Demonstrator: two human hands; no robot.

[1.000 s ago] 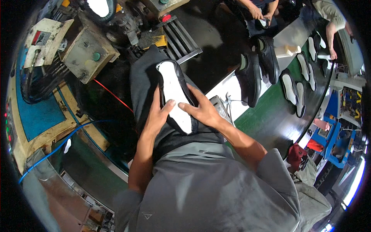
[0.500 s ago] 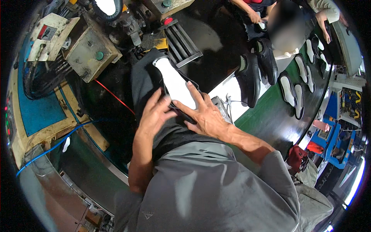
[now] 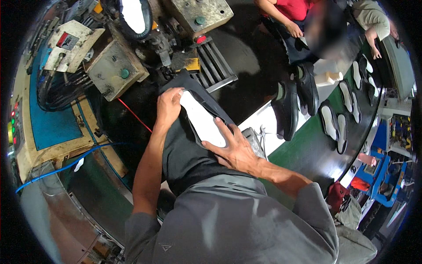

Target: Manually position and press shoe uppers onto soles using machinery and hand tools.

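Observation:
A black shoe upper with a white sole board (image 3: 200, 116) lies across my dark-trousered lap, its white side facing up. At its far end, my left hand (image 3: 169, 108) is closed on the rim, thumb and fingers pinching the black edge. My right hand (image 3: 237, 152) grips the near end, with thumb and forefinger on the white board and the other fingers along the right side. Its palm hides part of that near end. The underside resting on my leg is out of sight.
Ahead to the left stand machine boxes with green buttons (image 3: 125, 73) and a shoe mounted white side up (image 3: 132, 17). Black shoes (image 3: 288, 105) stand on a white board at right. Several more white-soled pieces (image 3: 328, 119) lie on a green conveyor (image 3: 299, 156). Two people work beyond.
My left hand has moved from the middle of the shoe upper to its far end and closed on the rim. My right hand keeps its hold. The whole view has shifted slightly.

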